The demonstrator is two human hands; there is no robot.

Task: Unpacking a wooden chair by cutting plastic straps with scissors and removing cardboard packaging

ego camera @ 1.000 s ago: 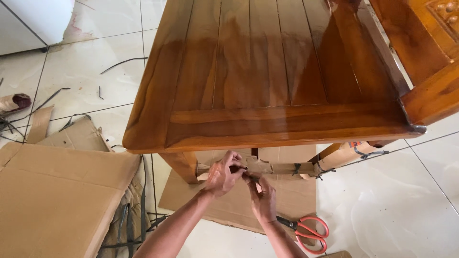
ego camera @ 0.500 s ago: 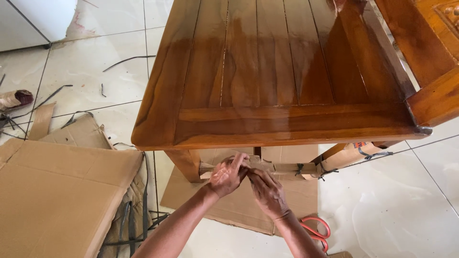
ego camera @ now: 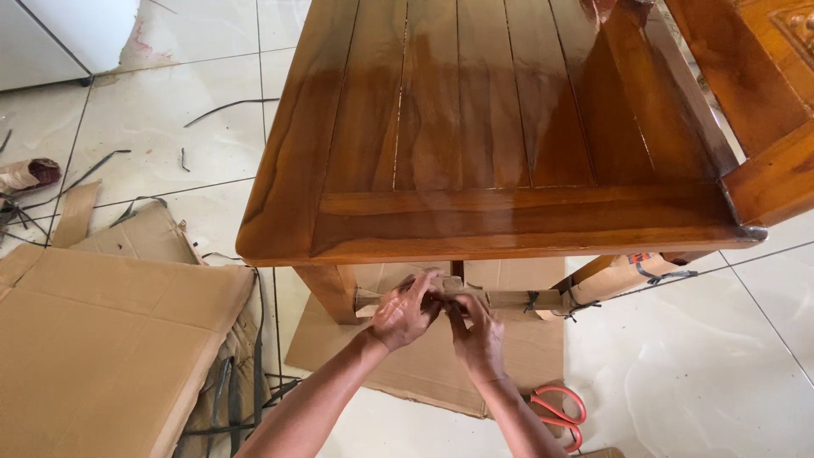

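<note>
— What couldn't you make out?

— Most of the cardboard-wrapped rail (ego camera: 500, 298) sat under the front edge of the wooden chair (ego camera: 475, 127), and the fingertips of both hands were bunched together there, so I couldn't tell exactly what they pinched.

— How were the hands set?

— The left hand (ego camera: 405, 312) curled closed on the wrapping, the right hand (ego camera: 477, 332) just beside it, fingers bent and gripping the same cardboard.

— Materials?

— Glossy, slatted brown wood above; dull tan corrugated cardboard tied with dark straps (ego camera: 531, 300) right of the right hand.

— Around them?

— A flat cardboard sheet (ego camera: 407, 373) lay beneath the hands on pale floor tiles (ego camera: 678, 382). Red-handled scissors (ego camera: 560, 414) lay near the right wrist, partly covered by the forearm. A big cardboard piece (ego camera: 110, 339) lay well left of the left hand.
</note>
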